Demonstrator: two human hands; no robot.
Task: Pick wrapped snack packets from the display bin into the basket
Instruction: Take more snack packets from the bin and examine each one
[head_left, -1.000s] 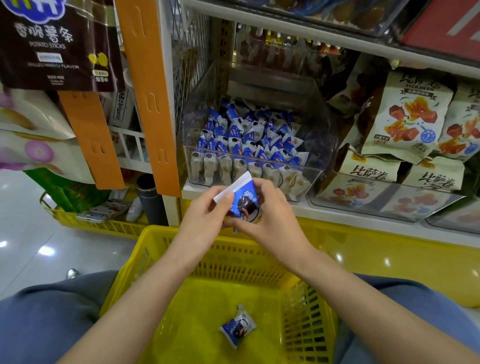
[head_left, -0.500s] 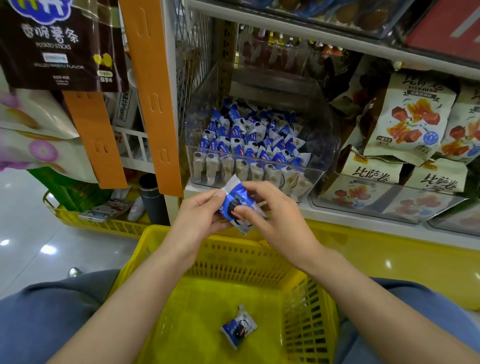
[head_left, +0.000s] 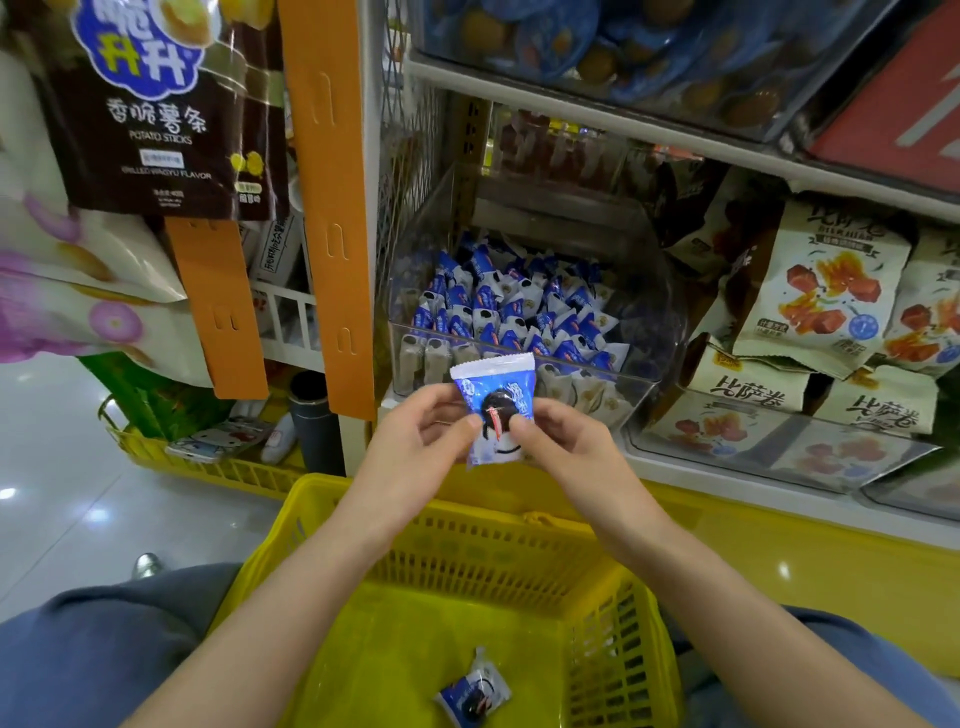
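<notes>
A blue and white wrapped snack packet (head_left: 495, 400) is held upright in front of the clear display bin (head_left: 670, 332). My left hand (head_left: 421, 436) pinches its left side and my right hand (head_left: 566, 441) pinches its right side, thumbs on the front. The bin on the shelf holds several more blue and white packets (head_left: 514, 312). Below my hands sits the yellow basket (head_left: 613, 623) on my lap, with one packet (head_left: 475, 693) lying on its floor.
Beige snack bags (head_left: 826, 291) fill the shelf to the right of the bin. An orange strip (head_left: 327, 208) and hanging potato stick bags (head_left: 161, 114) stand at the left. A second yellow basket (head_left: 208, 467) lies on the floor at the left.
The packet has been turned between both hands from tilted to upright, front face toward me, and lifted slightly. The packet in the basket has not moved.
</notes>
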